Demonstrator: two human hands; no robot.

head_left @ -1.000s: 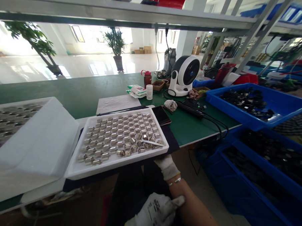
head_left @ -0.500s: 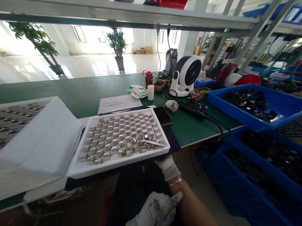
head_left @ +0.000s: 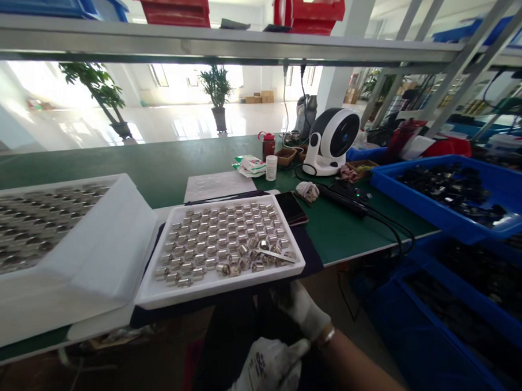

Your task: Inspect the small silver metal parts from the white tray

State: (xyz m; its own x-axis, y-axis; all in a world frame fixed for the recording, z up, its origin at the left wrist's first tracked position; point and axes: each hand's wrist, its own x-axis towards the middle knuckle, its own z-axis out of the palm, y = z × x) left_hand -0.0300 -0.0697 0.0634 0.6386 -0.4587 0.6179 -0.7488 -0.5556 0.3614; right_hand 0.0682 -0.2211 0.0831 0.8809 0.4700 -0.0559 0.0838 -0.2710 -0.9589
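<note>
My left hand (head_left: 271, 368), in a white glove with dark print, is low in the middle, over my dark-clothed lap. One finger stretches right toward my other wrist, the rest bend loosely, and I see nothing in it. My right hand (head_left: 307, 310), also gloved and with a bracelet (head_left: 326, 335) at the wrist, reaches just below the table edge; its fingertips are dark and blurred. Above it stands a white foam tray (head_left: 222, 290) of shiny metal cylinders (head_left: 208, 238), mostly in rows, some jumbled at the right front. Tweezers-like metal tool (head_left: 276, 255) lies across these.
Another tray of cylinders (head_left: 41, 222) is at left, partly under a white sheet (head_left: 103, 254). Right of the near tray are a phone (head_left: 291, 208), a white bottle (head_left: 271, 168) and a fan (head_left: 331, 140). Blue bins (head_left: 421, 208) with black parts stand at right; a shelf (head_left: 194, 47) runs overhead.
The view has shifted, so the table appears lower and farther right. My right forearm has moved, and my left finger, earlier at that forearm, is now nearer the wrist. The tray's contents look unchanged.
</note>
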